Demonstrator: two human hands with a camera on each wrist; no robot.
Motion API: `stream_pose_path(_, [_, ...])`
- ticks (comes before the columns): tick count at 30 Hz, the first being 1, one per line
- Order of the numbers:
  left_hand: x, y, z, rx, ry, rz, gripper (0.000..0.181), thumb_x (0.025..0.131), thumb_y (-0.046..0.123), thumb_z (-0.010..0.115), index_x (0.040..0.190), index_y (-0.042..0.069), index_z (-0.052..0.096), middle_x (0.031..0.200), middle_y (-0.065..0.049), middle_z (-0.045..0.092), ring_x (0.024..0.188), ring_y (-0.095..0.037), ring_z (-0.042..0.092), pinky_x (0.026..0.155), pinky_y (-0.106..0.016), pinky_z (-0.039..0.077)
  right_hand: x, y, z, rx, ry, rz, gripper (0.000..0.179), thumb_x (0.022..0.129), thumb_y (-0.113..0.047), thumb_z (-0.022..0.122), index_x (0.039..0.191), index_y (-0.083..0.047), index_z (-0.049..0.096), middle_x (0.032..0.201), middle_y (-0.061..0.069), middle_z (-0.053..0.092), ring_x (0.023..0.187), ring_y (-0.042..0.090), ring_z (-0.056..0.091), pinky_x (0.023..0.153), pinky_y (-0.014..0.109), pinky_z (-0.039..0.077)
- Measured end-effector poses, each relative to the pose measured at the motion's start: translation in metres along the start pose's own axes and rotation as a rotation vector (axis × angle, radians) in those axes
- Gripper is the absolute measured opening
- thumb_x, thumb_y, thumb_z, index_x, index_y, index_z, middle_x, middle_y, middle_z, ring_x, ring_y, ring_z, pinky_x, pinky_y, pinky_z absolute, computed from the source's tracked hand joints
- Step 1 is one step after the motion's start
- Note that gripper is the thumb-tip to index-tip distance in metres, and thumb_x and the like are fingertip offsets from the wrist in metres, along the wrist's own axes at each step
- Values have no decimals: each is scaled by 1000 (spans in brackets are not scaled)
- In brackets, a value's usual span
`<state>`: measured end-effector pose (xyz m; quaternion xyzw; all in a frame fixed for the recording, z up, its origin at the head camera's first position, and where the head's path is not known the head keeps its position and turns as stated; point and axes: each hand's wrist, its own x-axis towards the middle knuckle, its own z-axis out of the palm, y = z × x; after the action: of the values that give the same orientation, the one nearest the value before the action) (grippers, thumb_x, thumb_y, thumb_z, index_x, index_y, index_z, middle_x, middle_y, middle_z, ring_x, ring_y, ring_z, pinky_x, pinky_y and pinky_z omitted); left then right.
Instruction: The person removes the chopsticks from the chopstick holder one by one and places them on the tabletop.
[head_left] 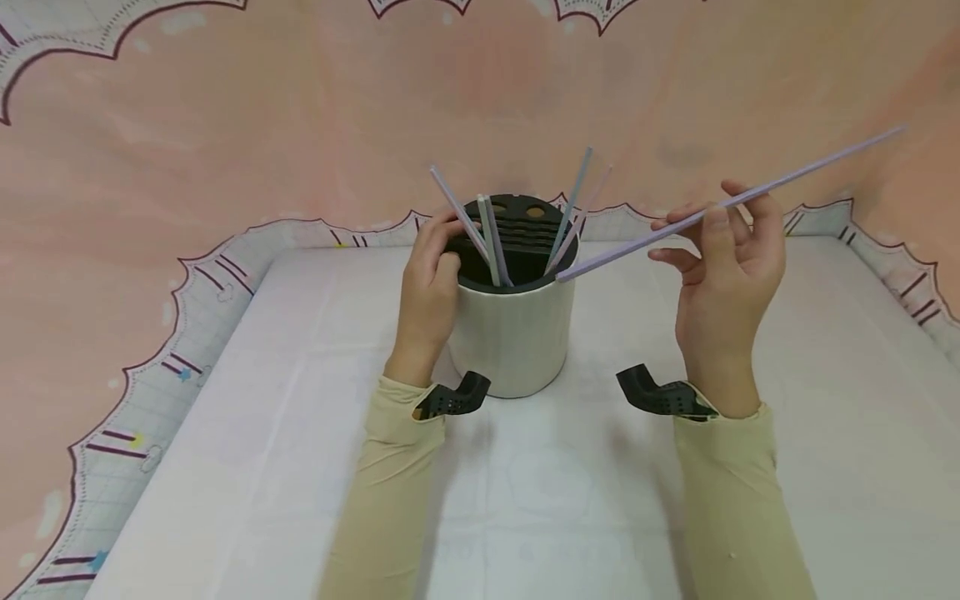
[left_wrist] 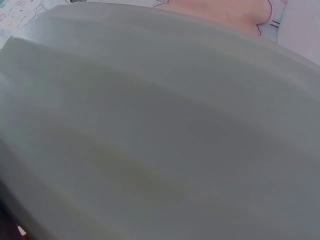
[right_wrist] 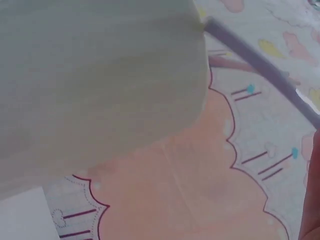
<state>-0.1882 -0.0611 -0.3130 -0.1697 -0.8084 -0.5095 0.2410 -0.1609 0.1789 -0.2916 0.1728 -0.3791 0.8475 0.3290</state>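
Note:
A pale ribbed holder with a black slotted insert stands upright on the table. My left hand grips its left side near the rim; some of its fingertips are hidden. Between the thumb and fingers of my right hand, a long purple straw slants down to the left, its lower end at the holder's right rim. Inside the holder lean another purple straw, a blue straw, a pink straw and pale straws. The holder's wall fills most of the left wrist view.
A white cloth covers the table. Behind it hangs a peach backdrop with scalloped white borders. Black wrist straps sit at both sleeve cuffs.

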Motion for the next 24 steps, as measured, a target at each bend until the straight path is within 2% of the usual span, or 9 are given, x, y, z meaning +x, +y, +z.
stream_pose_path(4, [2, 0, -1, 8, 3, 12, 39, 83, 3, 30, 109, 4, 59, 129, 10, 43, 121, -2, 34, 99, -22, 25, 4, -3, -6, -46, -13, 51, 27, 83, 0, 56, 107, 9, 48, 77, 27, 56, 65, 34, 59, 50, 32, 50])
stream_pose_path(6, [3, -11, 1, 23, 8, 19, 39, 83, 7, 31, 109, 6, 60, 128, 16, 42, 119, 3, 33, 99, -21, 25, 5, -4, -8, -79, -15, 79, 29, 82, -1, 58, 107, 10, 49, 76, 26, 57, 64, 33, 59, 50, 31, 50])
stream_pose_path(8, [3, -11, 1, 30, 6, 15, 40, 83, 8, 30, 109, 6, 60, 128, 16, 42, 119, 4, 33, 99, -21, 25, 5, -7, -8, -89, -8, 100, 30, 80, 0, 60, 107, 11, 50, 74, 26, 58, 62, 33, 59, 50, 31, 50])
stream_pose_path(12, [4, -11, 0, 35, 8, 15, 40, 84, 8, 30, 110, 7, 60, 128, 16, 42, 119, 4, 33, 99, -21, 25, 6, -9, -8, -162, -11, 63, 30, 78, 1, 62, 105, 11, 54, 70, 26, 57, 58, 34, 58, 49, 32, 49])
stream_pose_path(16, [5, -12, 0, 31, -2, -2, 40, 85, 5, 32, 111, 11, 61, 129, 14, 42, 120, 2, 33, 99, -22, 25, 7, -5, -12, -278, -43, 51, 28, 79, -1, 63, 104, 10, 56, 71, 24, 59, 59, 32, 59, 51, 31, 50])
stream_pose_path(21, [6, -14, 3, -2, -17, -9, 40, 85, 1, 35, 112, 15, 61, 130, 10, 42, 121, -6, 35, 99, -23, 25, 7, 4, -24, -437, -84, 122, 24, 82, -5, 59, 104, 6, 59, 73, 20, 62, 61, 27, 61, 54, 27, 50])
stream_pose_path(24, [5, -14, 3, 5, -14, -10, 40, 86, 1, 35, 112, 16, 61, 130, 11, 42, 121, -5, 35, 99, -23, 25, 6, 10, -32, -549, -99, 166, 22, 84, -7, 56, 104, 2, 61, 73, 18, 63, 61, 25, 62, 55, 26, 50])
